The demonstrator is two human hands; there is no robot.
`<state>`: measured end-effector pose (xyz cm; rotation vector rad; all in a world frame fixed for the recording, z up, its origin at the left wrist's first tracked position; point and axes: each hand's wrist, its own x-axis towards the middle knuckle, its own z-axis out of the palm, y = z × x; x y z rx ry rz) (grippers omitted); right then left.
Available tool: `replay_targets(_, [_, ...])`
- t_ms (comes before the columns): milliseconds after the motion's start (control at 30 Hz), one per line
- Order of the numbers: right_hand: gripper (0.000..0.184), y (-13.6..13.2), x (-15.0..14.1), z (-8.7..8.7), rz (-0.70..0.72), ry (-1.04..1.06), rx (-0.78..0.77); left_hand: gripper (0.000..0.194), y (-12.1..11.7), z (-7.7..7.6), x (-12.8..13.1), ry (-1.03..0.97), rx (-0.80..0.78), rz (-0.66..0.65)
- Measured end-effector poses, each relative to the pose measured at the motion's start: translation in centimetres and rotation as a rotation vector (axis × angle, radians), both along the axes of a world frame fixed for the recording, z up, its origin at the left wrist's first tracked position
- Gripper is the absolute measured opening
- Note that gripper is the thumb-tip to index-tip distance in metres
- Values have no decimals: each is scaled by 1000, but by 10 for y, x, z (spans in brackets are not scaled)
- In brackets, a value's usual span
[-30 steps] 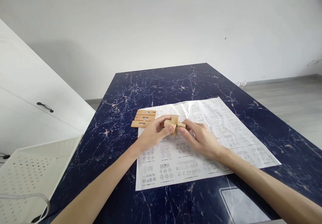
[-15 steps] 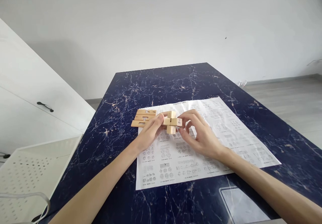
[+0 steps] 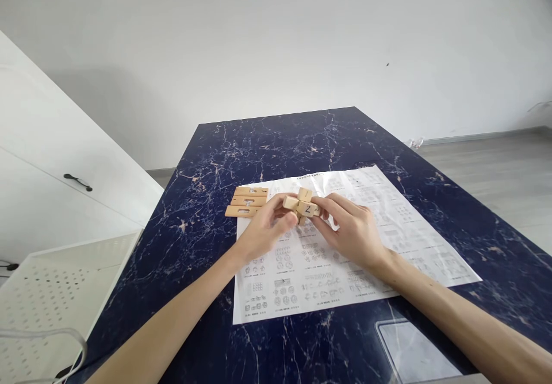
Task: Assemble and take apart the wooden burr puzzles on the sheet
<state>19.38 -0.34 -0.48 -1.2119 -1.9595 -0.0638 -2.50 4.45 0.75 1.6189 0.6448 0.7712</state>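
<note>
A wooden burr puzzle (image 3: 306,207) of interlocked pale bars is held above the printed sheet, with a "2"-like mark on one bar. My left hand (image 3: 268,227) grips it from the left, the thumb in front and the fingers partly hidden behind. From the right, my right hand (image 3: 351,226) pinches the marked bar between thumb and fingers. The instruction sheet (image 3: 336,283), printed with rows of small diagrams, lies creased under both hands. Left of the puzzle, several notched wooden strips (image 3: 247,202) rest side by side on the sheet's edge.
The dark blue marbled table (image 3: 276,142) reaches toward a white wall. Near its front edge lies a pale rectangular item (image 3: 416,349). On the left stand a white cabinet (image 3: 64,142) and a perforated white surface (image 3: 47,292) with a cable (image 3: 47,333).
The puzzle has turned and shifted slightly right, so its marked bar now faces me more. My right fingers have closed onto it, and my left thumb has moved lower.
</note>
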Motion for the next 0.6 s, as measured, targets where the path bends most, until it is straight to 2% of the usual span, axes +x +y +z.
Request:
replay_targets(100, [22,0,0,1,-24,-49,34,72,-2,2,1,49,9,-13])
replay_targets(233, [20,-1,0,4,33,-59,12,67,-2,2,3,109,-6,30])
replay_targets(300, [18,-1,1,6,94,-17,-57,61,-2,2,3,107,-1,34])
replay_targets(467, [18,-1,2,8,237,131,-354,50,2,2,-1,91,60,26])
replay_targets(600, [24,0,1,5,282,167,-490,44,2,4,-2,141,198,77])
